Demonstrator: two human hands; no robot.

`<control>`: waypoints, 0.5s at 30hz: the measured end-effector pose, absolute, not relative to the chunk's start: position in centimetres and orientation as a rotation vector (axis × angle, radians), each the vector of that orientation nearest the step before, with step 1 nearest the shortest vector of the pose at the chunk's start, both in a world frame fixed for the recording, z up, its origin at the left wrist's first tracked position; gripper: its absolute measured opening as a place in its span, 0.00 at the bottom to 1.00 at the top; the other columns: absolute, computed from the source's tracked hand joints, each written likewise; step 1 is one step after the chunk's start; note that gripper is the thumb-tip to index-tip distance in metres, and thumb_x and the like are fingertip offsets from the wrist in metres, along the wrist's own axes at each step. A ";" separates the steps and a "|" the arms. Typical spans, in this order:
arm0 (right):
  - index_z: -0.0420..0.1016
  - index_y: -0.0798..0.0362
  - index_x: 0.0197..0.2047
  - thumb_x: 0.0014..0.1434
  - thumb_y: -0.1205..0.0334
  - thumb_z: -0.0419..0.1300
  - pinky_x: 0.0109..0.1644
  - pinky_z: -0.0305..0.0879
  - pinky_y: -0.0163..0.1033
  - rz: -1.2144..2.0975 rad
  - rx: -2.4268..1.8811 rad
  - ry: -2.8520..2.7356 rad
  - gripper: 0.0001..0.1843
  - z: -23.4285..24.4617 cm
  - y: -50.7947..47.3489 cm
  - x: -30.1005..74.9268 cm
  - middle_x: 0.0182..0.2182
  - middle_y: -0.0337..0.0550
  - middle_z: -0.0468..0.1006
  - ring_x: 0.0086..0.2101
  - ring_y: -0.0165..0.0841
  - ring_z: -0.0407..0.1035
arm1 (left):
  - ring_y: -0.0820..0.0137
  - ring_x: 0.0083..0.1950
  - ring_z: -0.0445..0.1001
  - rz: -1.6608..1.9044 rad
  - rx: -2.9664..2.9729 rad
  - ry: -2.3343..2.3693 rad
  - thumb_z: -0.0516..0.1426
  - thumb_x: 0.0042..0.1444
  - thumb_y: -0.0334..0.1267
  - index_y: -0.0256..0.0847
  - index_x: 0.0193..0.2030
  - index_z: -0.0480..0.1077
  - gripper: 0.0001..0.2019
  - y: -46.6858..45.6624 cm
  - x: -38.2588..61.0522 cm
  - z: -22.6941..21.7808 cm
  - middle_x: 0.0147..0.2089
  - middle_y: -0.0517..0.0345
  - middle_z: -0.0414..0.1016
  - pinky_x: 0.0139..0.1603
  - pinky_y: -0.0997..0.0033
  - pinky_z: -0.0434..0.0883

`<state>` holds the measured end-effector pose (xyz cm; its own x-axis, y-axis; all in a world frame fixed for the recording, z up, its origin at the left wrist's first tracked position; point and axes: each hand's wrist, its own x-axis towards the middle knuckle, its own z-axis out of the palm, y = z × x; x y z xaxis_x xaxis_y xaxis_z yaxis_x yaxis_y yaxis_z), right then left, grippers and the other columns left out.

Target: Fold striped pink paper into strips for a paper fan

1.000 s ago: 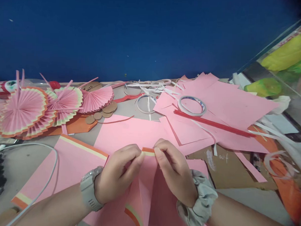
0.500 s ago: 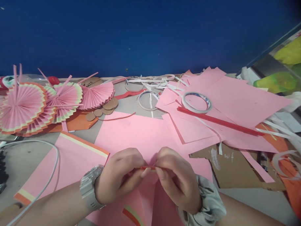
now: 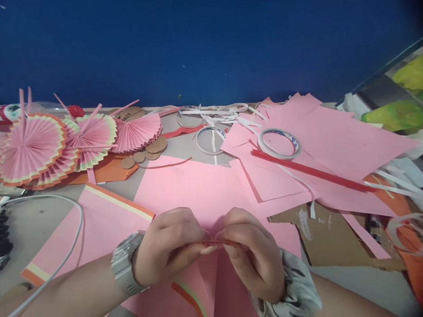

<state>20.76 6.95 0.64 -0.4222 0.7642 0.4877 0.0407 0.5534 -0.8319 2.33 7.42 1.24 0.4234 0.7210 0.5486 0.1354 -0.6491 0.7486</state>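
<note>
My left hand (image 3: 170, 247) and my right hand (image 3: 251, 254) meet at the bottom centre, both pinching the top edge of a folded pink paper (image 3: 207, 283) with an orange and yellow border. The fingers of both are closed on the fold, thumbs pressed against it. A grey watch (image 3: 124, 264) sits on my left wrist and a grey scrunchie (image 3: 290, 290) on my right. Under the hands lies a flat pink sheet (image 3: 193, 185). Another bordered pink sheet (image 3: 98, 224) lies to the left.
Finished pleated pink fans (image 3: 34, 147) are heaped at the left by cardboard discs (image 3: 145, 151). Tape rolls (image 3: 279, 143) and a red strip (image 3: 311, 170) rest on loose pink sheets at the right. A white cable (image 3: 71, 209) curves at the left. Brown cardboard (image 3: 333, 236) lies right.
The paper's striped end has been folded down toward me, so only its thin edge shows between my fingertips. Both hands have dropped slightly lower.
</note>
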 end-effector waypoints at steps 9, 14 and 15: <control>0.69 0.55 0.43 0.54 0.73 0.54 0.43 0.65 0.43 0.606 -0.565 -1.924 0.12 0.2 6.9 20.9 0.35 0.42 0.62 0.37 0.32 0.61 | 0.72 0.24 0.70 1.376 2.397 0.556 0.55 0.54 0.27 0.31 0.38 0.68 0.05 7.9 1.2 1.5 0.22 0.56 0.70 0.26 0.69 0.71; 0.72 0.53 0.36 0.56 0.71 0.55 0.40 0.65 0.44 0.412 -0.570 -1.866 0.06 0.2 6.6 20.7 0.36 0.42 0.60 0.36 0.33 0.59 | 0.71 0.25 0.72 1.373 2.423 0.504 0.54 0.54 0.26 0.31 0.37 0.69 0.04 7.8 1.1 1.7 0.22 0.56 0.71 0.26 0.69 0.72; 0.72 0.52 0.34 0.55 0.70 0.57 0.38 0.66 0.44 0.390 -0.589 -1.842 0.05 0.3 6.5 20.6 0.36 0.42 0.60 0.35 0.33 0.59 | 0.71 0.25 0.71 1.368 2.440 0.485 0.54 0.54 0.27 0.31 0.36 0.69 0.03 7.9 1.2 1.9 0.21 0.57 0.71 0.25 0.70 0.72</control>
